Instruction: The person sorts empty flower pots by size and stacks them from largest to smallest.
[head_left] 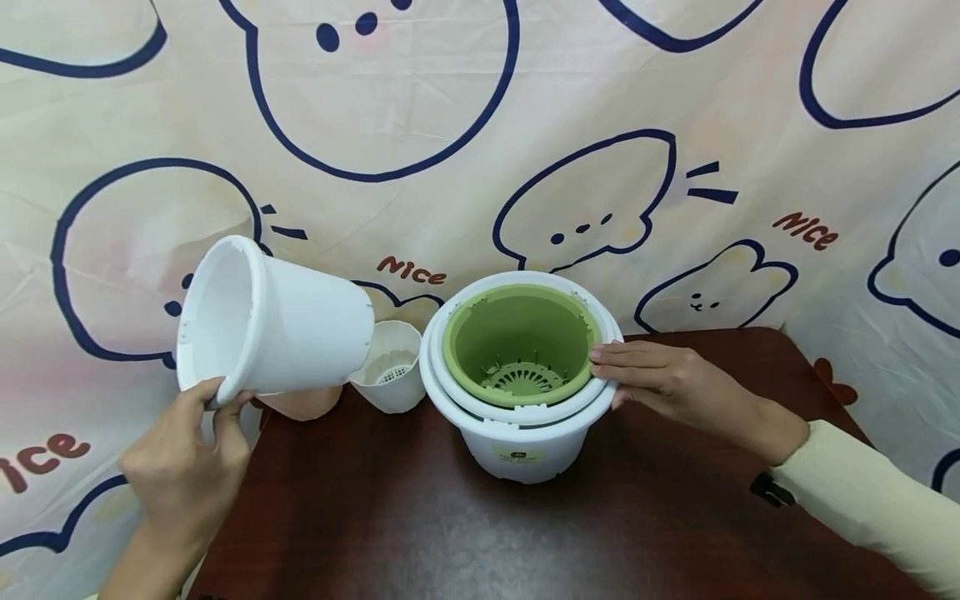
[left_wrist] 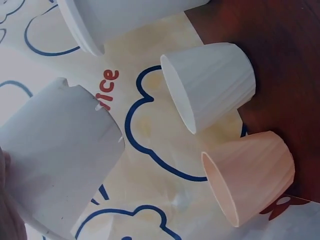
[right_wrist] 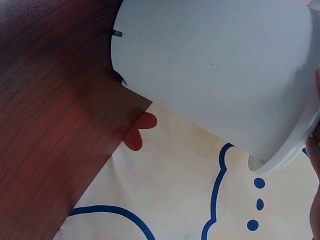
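My left hand (head_left: 187, 458) grips the rim of a white plastic flower pot (head_left: 315, 325), held in the air on its side with its mouth to the left. On the table stands a nested stack: a green flower pot (head_left: 525, 346) with a slotted bottom sits inside white pots, whose rims show around it. The outer white flower pot (head_left: 525, 454) bears a small yellowish label. With fairly straight fingers, my right hand (head_left: 675, 379) rests over the right side of the stacked rims, the thumb lower on the outside. In the right wrist view only a sliver of that hand shows.
Left of the stack stands a small white pot (head_left: 390, 367) with a perforated bottom. Beside it is a peach pot (left_wrist: 250, 175), partly hidden behind the held pot in the head view. The dark brown table (head_left: 420, 533) meets a patterned cloth backdrop (head_left: 420, 208).
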